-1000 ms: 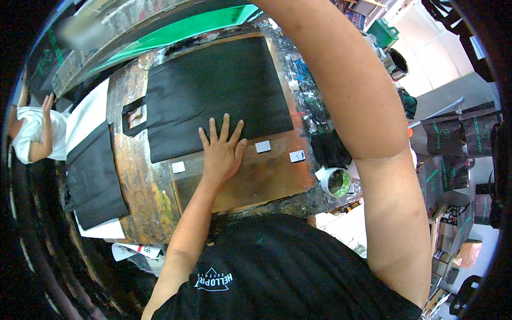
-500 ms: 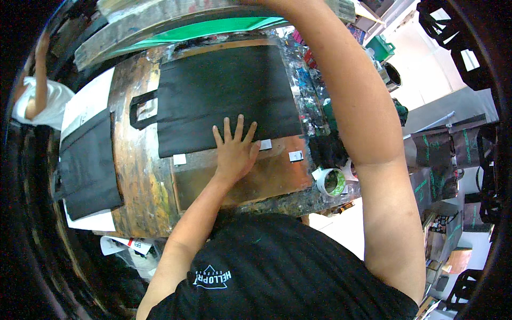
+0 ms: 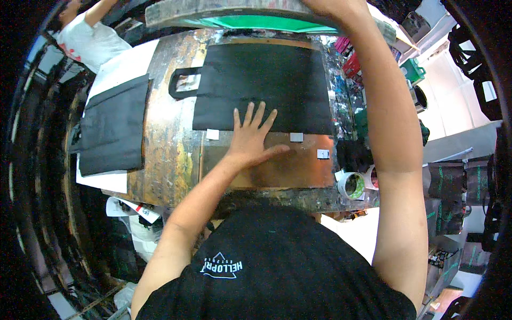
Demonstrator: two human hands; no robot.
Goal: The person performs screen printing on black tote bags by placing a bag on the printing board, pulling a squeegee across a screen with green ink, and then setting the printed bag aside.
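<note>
A black fabric bag [image 3: 266,80] lies flat on a brown board [image 3: 266,173], its handle [image 3: 175,85] sticking out to the left. My left hand [image 3: 252,140] rests palm down across the bag's near edge, fingers spread and thumb out to the right. Small white tabs [image 3: 296,137] sit along that edge. Reaching far forward, my right hand [image 3: 336,9] is at the raised screen-printing frame [image 3: 277,15] with green mesh. The picture's top edge cuts off its fingers, so I cannot tell how they hold.
More black bags lie on white sheets [image 3: 101,180] at the left of the paint-stained table [image 3: 170,154]. A tape roll [image 3: 352,185] sits at the near right corner. Another person [image 3: 90,40] stands at the far left. Black bags [image 3: 448,181] hang at the right.
The whole view has shifted, so the table appears further right. My left hand has slid slightly left along the bag's edge, and its thumb has spread away from the fingers.
</note>
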